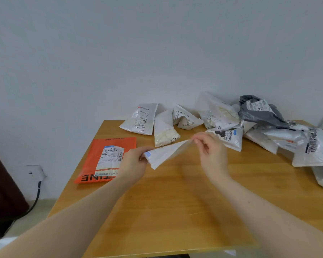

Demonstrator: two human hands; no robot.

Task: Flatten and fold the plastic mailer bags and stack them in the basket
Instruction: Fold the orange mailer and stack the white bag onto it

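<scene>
Two hands hold our white mailer bag [164, 153] above the wooden table [175, 202], left hand [133, 164] gripping its lower end, right hand [211, 148] pinching the upper, its long axis stretched between them.

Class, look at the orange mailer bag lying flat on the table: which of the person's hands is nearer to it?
Left. The left hand sits right beside the orange mailer bag, at its right edge, holding the white mailer bag. The right hand grips that bag's other end, farther right.

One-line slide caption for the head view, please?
Both hands, left and right, stretch a white mailer bag above the wooden table.
</scene>
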